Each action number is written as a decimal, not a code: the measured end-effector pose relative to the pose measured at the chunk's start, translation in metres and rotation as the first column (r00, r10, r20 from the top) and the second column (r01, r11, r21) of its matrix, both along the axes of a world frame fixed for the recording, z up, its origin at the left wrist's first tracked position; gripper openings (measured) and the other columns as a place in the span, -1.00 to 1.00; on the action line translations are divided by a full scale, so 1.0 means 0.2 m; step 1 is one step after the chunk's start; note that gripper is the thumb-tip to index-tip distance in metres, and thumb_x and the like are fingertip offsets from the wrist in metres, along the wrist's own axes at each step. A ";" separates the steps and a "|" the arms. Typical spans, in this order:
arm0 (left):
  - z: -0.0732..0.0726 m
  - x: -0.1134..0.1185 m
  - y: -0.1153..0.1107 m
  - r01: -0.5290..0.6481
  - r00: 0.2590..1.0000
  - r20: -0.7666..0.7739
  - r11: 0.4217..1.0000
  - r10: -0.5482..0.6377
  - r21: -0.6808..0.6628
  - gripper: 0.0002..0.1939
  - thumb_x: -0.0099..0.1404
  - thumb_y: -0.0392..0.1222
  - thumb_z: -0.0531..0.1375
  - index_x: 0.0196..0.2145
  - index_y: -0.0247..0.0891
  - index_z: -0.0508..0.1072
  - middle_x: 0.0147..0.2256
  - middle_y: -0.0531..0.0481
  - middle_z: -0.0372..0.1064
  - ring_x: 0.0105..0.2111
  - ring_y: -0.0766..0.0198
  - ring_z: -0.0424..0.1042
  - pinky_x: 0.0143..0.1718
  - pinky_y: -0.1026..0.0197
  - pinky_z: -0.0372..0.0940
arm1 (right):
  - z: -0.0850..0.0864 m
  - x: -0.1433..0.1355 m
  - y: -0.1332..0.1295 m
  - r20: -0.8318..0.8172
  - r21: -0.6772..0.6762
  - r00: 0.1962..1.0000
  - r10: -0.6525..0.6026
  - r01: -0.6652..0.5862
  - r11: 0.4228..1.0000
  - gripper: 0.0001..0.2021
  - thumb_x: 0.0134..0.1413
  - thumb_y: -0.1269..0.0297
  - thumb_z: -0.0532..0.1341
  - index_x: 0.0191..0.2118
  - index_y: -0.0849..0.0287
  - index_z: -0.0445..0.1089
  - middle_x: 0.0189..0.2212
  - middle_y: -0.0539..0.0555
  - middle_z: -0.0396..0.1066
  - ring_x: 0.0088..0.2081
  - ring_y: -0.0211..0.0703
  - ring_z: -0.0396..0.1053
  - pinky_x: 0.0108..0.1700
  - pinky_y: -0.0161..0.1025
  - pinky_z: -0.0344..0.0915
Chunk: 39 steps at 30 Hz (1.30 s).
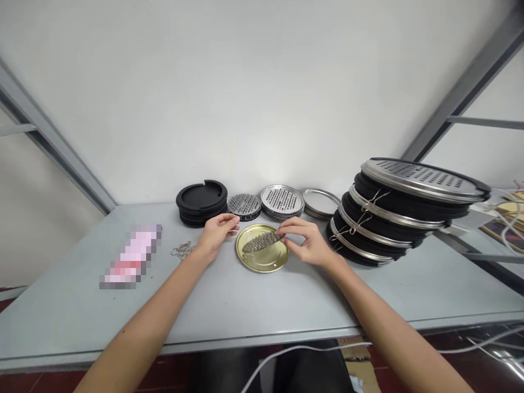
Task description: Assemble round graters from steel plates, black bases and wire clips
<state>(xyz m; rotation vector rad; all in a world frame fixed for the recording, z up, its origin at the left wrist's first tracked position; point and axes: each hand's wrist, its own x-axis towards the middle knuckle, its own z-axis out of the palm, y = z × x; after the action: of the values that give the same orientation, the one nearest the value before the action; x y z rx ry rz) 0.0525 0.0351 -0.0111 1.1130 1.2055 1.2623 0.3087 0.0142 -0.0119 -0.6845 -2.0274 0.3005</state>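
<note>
My right hand (pixel 305 240) pinches the edge of a small round grater plate (pixel 262 242) with raised spikes. The plate is tilted nearly edge-on, over a shallow gold-coloured metal lid (pixel 267 266) on the table. My left hand (pixel 218 233) is just left of the lid, its fingers loosely curled and slightly apart, with nothing visible in them. Behind the lid lies a pile of spiked grater plates (pixel 244 204). Next to it is a pile of slotted grater plates with silver rims (pixel 282 200). A few metal wire clips (pixel 182 250) lie beside my left forearm.
Black ring-shaped bases (pixel 201 199) are stacked at the back left, silver rings (pixel 321 202) at the back right. A tall leaning stack of assembled graters (pixel 380 218) with wire clips stands right. A blurred-out flat object (pixel 133 256) lies left. A white cable (pixel 303 349) hangs below the table's front edge.
</note>
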 end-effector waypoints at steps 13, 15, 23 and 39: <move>-0.05 -0.02 -0.06 0.451 0.582 -0.799 0.759 0.148 0.470 -0.72 0.41 -0.09 0.04 -0.09 -0.26 0.46 -0.08 -0.14 0.40 -0.06 0.12 0.40 0.03 0.04 0.29 | -0.07 0.03 0.06 0.122 -0.045 0.990 -0.073 0.079 0.996 -0.74 -0.06 0.51 0.19 -0.24 0.13 0.53 -0.21 0.13 0.49 -0.18 -0.07 0.46 -0.09 -0.10 0.40; -0.05 -0.02 -0.06 0.488 0.542 -0.831 0.758 0.125 0.432 -0.68 0.43 -0.07 0.02 -0.06 -0.27 0.46 -0.07 -0.16 0.40 -0.05 0.11 0.40 0.04 0.03 0.29 | -0.07 0.03 0.07 0.117 -0.071 0.987 -0.107 0.116 0.991 -0.73 -0.06 0.52 0.19 -0.24 0.14 0.54 -0.19 0.13 0.49 -0.17 -0.07 0.46 -0.08 -0.11 0.40; -0.03 -0.01 -0.07 0.498 0.634 -0.757 0.663 0.161 0.558 -0.70 0.45 -0.15 -0.01 -0.17 -0.27 0.50 -0.20 -0.10 0.52 -0.17 0.17 0.46 -0.09 0.11 0.32 | -0.06 0.01 0.07 -0.026 -0.167 0.976 -0.217 0.209 0.963 -0.84 0.07 0.37 0.23 -0.23 0.13 0.54 -0.20 0.11 0.47 -0.14 -0.08 0.44 -0.07 -0.15 0.35; -0.06 0.02 -0.08 0.505 0.725 -0.635 0.422 0.265 0.753 -0.95 0.23 -0.31 0.25 -0.38 -0.24 0.53 -0.44 0.00 0.52 -0.43 0.28 0.48 -0.37 0.23 0.38 | -0.07 -0.01 0.09 -0.129 -0.377 0.965 -0.230 0.167 0.911 -0.81 0.06 0.24 0.26 -0.19 0.14 0.52 -0.15 0.12 0.42 -0.26 -0.18 0.41 -0.21 -0.19 0.37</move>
<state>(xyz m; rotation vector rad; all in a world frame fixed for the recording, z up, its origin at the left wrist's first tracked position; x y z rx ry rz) 0.0563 0.0182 -0.0225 2.6738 0.7870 1.4358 0.3074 0.0318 -0.0250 -1.0514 -1.7356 0.6025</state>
